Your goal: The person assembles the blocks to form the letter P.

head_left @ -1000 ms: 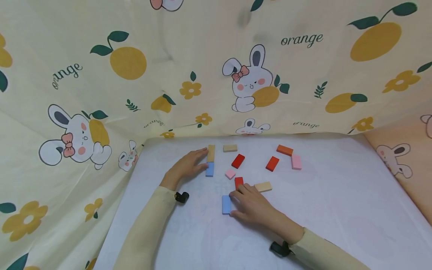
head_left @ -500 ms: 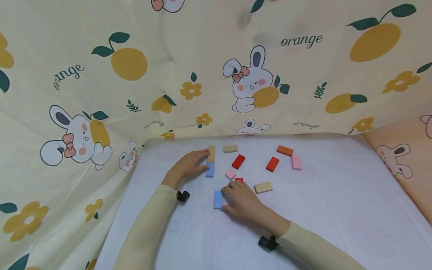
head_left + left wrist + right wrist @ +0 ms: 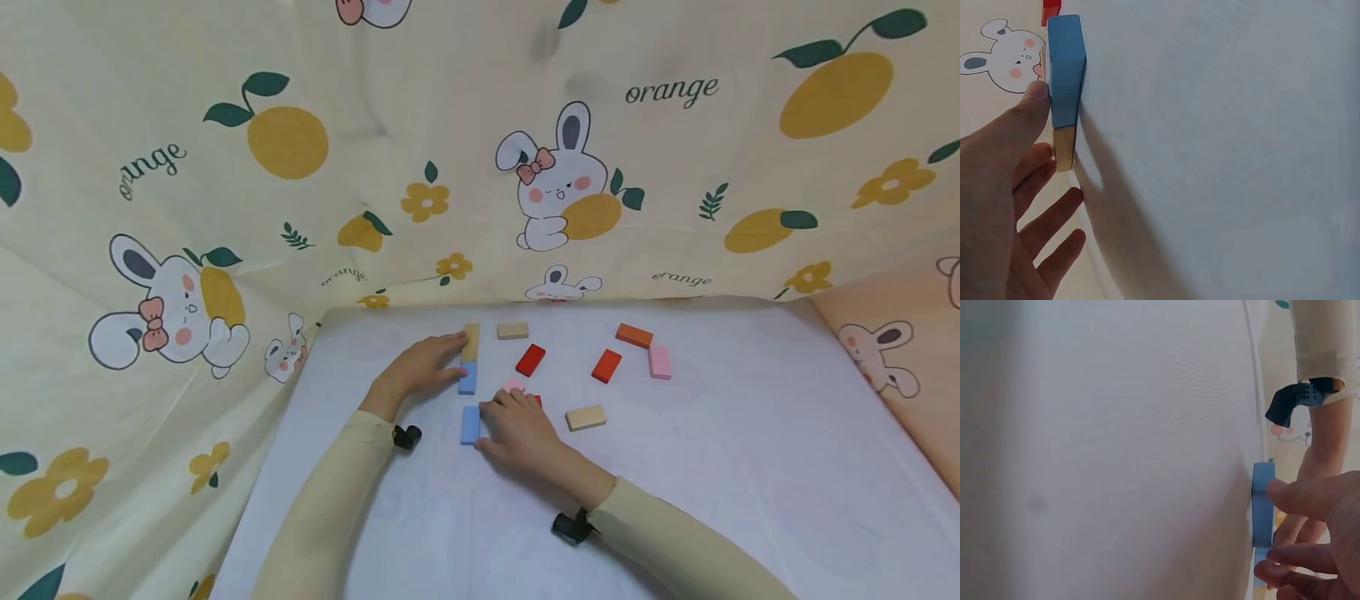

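Observation:
A light blue wooden block [image 3: 470, 425] lies flat below the left-hand row. My right hand [image 3: 521, 429] holds it by its right side, with thumb and fingertips near its two ends; the right wrist view shows the same blue block [image 3: 1263, 506]. The row consists of a natural wood block [image 3: 471, 340] and another blue block [image 3: 467, 379], end to end. My left hand [image 3: 420, 367] rests along the row's left side. In the left wrist view, the thumb touches the blue block [image 3: 1066, 69] and the fingers lie loosely extended by the wood block [image 3: 1065, 149].
Around the right hand lie a pink block [image 3: 513, 385] and a red block [image 3: 537, 401], both partly covered. A wood block [image 3: 586, 417] lies to the right. Farther back are red blocks [image 3: 531, 360], an orange block [image 3: 634, 335], and a pink block [image 3: 660, 362] on the white table [image 3: 712, 467].
My right hand has slid the blue block left and away from me, to just below the row. The left hand has stayed in place against the row.

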